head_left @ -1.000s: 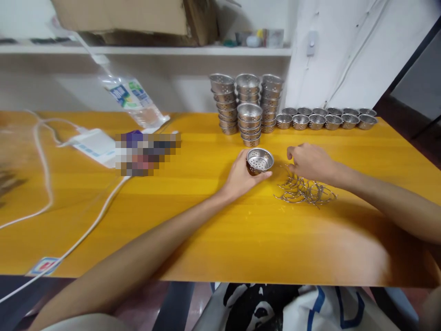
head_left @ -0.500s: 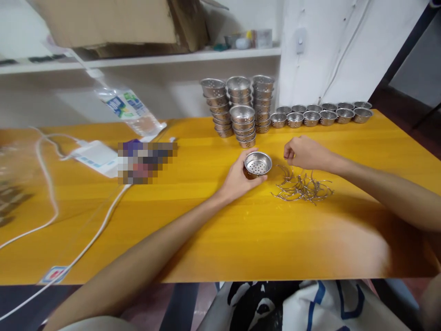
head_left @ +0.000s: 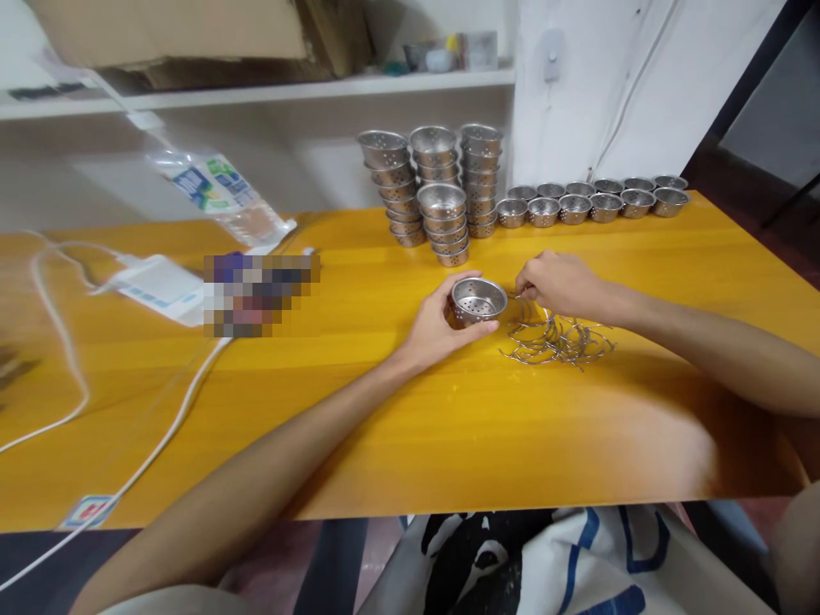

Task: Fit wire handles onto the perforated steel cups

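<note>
My left hand point(head_left: 438, 326) is wrapped round a perforated metal cup point(head_left: 479, 301), its thumb on the near side and its fingers behind. The cup is upright, mouth up, with holes in its bottom and wall. Just right of it, my right hand point(head_left: 556, 282) is closed in a pinch, with a thin curved wire seeming to poke out from the fingertips towards the cup. Below the right hand lies a loose heap of curved metal wires point(head_left: 564, 342) on the yellow table point(head_left: 410, 427).
Behind the hands stand several stacks of perforated cups point(head_left: 442, 201). Two rows of single cups point(head_left: 606, 207) run along the wall at the right. To the left are a tilted plastic bottle point(head_left: 221, 196), a white power strip point(head_left: 160, 289) and a white cable point(head_left: 185, 401). A shelf point(head_left: 275, 98) holds a cardboard box point(head_left: 192, 43).
My right hand has moved a little left, closer to the cup, with its fingertips pinched. The left hand keeps its hold on the cup. The whole view has shifted slightly.
</note>
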Available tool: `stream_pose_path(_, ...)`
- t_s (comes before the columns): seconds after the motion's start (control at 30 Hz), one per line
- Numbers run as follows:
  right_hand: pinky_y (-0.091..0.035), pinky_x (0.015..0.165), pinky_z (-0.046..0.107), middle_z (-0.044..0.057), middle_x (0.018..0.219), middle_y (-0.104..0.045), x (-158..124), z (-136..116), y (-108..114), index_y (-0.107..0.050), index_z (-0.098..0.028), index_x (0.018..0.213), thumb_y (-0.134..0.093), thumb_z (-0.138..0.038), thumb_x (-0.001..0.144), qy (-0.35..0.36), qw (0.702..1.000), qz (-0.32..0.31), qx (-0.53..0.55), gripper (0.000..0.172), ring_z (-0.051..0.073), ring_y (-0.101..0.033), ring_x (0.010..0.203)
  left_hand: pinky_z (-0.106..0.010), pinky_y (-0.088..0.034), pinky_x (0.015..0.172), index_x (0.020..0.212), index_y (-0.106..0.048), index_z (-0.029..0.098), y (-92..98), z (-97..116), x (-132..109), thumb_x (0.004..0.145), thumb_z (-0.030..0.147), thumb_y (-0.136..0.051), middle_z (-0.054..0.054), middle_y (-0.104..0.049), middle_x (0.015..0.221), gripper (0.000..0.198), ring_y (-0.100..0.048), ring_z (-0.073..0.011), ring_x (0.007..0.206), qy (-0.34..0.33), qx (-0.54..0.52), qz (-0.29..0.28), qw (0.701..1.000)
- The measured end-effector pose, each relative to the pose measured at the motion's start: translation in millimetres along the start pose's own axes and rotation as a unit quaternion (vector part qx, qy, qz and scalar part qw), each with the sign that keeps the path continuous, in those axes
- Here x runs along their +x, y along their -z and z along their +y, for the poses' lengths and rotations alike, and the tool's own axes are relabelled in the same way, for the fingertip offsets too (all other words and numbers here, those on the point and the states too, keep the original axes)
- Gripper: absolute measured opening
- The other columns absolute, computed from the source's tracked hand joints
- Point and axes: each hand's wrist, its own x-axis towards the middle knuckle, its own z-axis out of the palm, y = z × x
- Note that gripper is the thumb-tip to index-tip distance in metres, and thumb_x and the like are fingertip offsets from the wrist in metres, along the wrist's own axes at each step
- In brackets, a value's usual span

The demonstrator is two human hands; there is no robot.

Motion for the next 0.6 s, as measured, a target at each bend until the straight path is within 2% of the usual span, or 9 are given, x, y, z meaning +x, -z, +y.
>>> stream_pose_path(0.1, -0.04, 0.07, 0.032, 0.011, 0.105, -0.086, 3, 4, 0, -0.091, -0.023, 0.114, -0.067, -0.014, 0.1, -0.007, 1.0, -0.002, 0.012, 0.029, 0.025, -0.075, 0.09, -0.053, -0.062, 0.114, 0.145, -0.064, 0.021, -0.9, 0, -1, 0.076, 0.053, -0.099, -0.016, -0.076, 0.141, 0.084, -0.077, -0.0343, 0.125, -0.016, 0.033, 0.01, 0.999)
stream_pose_path(0.2, -0.036, 0.068, 0.033, 0.01, 0.106, -0.086, 3, 4, 2, -0.09, -0.023, 0.112, -0.066, -0.015, 0.1, -0.01, 1.0, -0.002, 0.007, 0.028, 0.025, -0.074, 0.09, -0.056, -0.058, 0.117, 0.144, -0.065, 0.021, -1.9, 3, -3, 0.076, 0.047, -0.098, -0.016, -0.075, 0.144, 0.081, -0.076, -0.0352, 0.128, -0.042, 0.085, 0.027, 0.995)
stream_pose_path(0.37, -0.031, 0.066, 0.034, 0.013, 0.102, -0.085, -2, -2, 2, -0.09, -0.021, 0.108, -0.063, -0.012, 0.1, 0.013, 1.0, -0.008, -0.021, 0.029, 0.023, -0.071, 0.084, -0.055, -0.057, 0.119, 0.142, -0.065, 0.022, -2.2, 8, -4, 0.076, 0.045, -0.097, -0.015, -0.074, 0.145, 0.077, -0.074, -0.035, 0.131, -0.075, 0.121, 0.032, 0.989)
stream_pose_path(0.5, -0.029, 0.066, 0.035, 0.015, 0.106, -0.085, -7, -4, 10, -0.089, -0.018, 0.11, -0.062, -0.01, 0.101, 0.024, 0.998, 0.032, -0.046, 0.029, 0.024, -0.071, 0.085, -0.055, -0.058, 0.116, 0.144, -0.062, 0.022, -1.6, 8, -5, 0.079, 0.05, -0.096, -0.015, -0.075, 0.142, 0.079, -0.076, -0.0352, 0.127, -0.052, 0.102, 0.02, 0.993)
stream_pose_path(0.6, -0.032, 0.068, 0.034, 0.013, 0.11, -0.084, -12, -5, 23, -0.086, -0.017, 0.112, -0.059, -0.012, 0.105, 0.031, 0.994, 0.104, -0.018, 0.028, 0.022, -0.068, 0.085, -0.052, -0.06, 0.113, 0.149, -0.057, 0.022, -0.9, 6, -6, 0.081, 0.052, -0.094, -0.016, -0.074, 0.141, 0.082, -0.077, -0.0337, 0.123, -0.049, 0.091, 0.014, 0.995)
